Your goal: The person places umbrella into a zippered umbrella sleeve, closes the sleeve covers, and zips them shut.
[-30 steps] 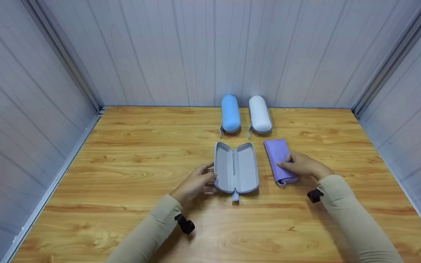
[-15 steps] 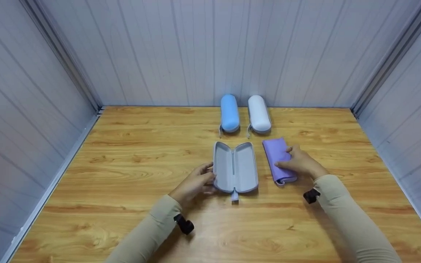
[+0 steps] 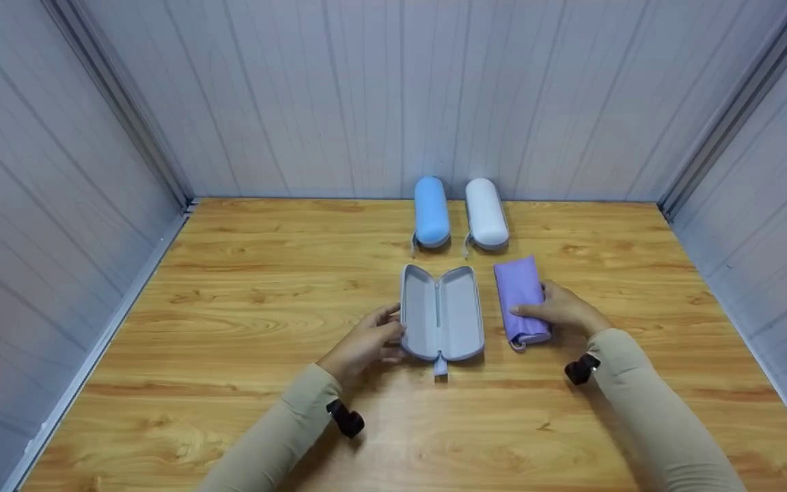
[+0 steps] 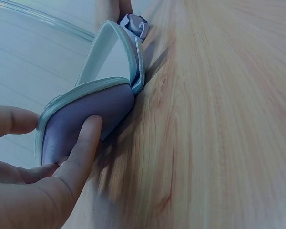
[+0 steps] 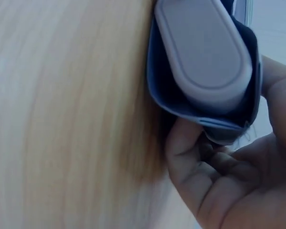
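Note:
An unzipped hard glasses case [image 3: 461, 314], with a pale grey lining, lies spread open on the wooden table in the head view. My left hand [image 3: 364, 344] holds its left half, thumb at the rim; in the left wrist view one finger [image 4: 88, 136] lies along the purplish outer shell [image 4: 86, 117]. To the right, my right hand [image 3: 568, 307] grips a soft purple pouch [image 3: 518, 280], thumb across its top and other fingers at its far side. The right wrist view shows a smooth, rounded object [image 5: 205, 45] inside the pouch's mouth, with fingers curled under the edge.
Behind the open case, a blue glasses case [image 3: 431, 210] and a white glasses case [image 3: 486, 212] stand side by side near the back wall [image 3: 298, 102]. Panel walls enclose the wooden table [image 3: 243, 294] at the left, back and right.
The right hand has shifted its hold on the purple pouch, which has turned slightly and now sits a bit raised at its far end. The left hand and open case stay put.

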`<state>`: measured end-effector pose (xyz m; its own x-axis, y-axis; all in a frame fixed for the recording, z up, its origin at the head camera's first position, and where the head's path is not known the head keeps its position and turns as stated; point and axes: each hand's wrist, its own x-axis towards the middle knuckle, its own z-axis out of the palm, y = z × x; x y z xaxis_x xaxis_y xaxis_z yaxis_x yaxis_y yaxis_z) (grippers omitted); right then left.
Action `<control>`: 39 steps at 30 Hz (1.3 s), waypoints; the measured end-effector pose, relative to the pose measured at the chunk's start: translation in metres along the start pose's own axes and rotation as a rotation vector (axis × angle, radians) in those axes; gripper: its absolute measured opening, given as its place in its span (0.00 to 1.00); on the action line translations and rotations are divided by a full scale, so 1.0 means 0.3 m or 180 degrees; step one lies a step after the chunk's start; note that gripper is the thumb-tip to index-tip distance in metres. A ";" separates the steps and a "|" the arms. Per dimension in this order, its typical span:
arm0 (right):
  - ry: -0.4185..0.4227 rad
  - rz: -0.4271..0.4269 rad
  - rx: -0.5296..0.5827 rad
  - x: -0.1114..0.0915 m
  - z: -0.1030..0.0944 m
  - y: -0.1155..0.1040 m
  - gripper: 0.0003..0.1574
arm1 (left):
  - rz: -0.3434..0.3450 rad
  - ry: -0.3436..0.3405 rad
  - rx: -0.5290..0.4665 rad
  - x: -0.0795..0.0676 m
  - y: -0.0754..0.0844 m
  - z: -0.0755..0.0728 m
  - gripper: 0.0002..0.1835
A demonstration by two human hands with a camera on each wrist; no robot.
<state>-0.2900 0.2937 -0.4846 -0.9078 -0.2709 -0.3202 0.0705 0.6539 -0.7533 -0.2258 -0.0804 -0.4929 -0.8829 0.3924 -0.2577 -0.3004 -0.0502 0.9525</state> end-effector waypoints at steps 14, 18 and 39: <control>0.0119 -0.0066 0.0765 -0.010 0.015 0.025 0.54 | 0.0002 0.0053 -0.0016 0.000 -0.004 0.002 0.35; 0.0220 -0.0059 0.0535 -0.010 0.014 0.028 0.53 | 0.0008 0.0022 -0.0004 0.000 -0.003 -0.001 0.35; -0.0009 -0.0476 0.2192 -0.051 0.101 -0.154 0.40 | -0.0014 0.0033 -0.0092 0.000 -0.010 -0.006 0.35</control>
<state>-0.2669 0.2463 -0.4624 -0.9272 -0.3254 -0.1855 0.1915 0.0137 -0.9814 -0.2257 -0.0820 -0.4960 -0.8853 0.3831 -0.2636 -0.3144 -0.0752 0.9463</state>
